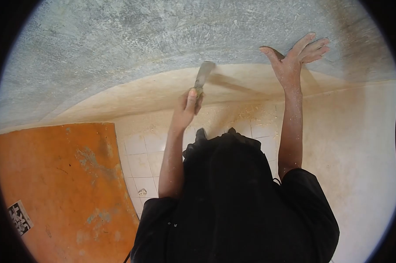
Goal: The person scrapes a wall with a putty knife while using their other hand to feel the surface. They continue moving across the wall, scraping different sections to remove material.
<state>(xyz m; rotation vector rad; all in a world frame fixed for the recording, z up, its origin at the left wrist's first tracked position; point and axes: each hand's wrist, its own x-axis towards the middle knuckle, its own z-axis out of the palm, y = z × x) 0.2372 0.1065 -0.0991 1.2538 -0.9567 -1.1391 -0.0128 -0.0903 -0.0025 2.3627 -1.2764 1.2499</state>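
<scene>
So the left hand [186, 108] has a solid grip on a scraper [205, 72], blade angled up near the edge where the grey wall [136, 39] meets the cream band [150, 90], a bit too blurry to tell if it's touching. Right hand [291, 65] is splayed out flat-ish, looks like it's resting on the grey.

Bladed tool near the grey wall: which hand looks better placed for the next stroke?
Probably the left hand: it grips the bladed tool near the grey wall, while the right hand is spread open and holds nothing.
</scene>
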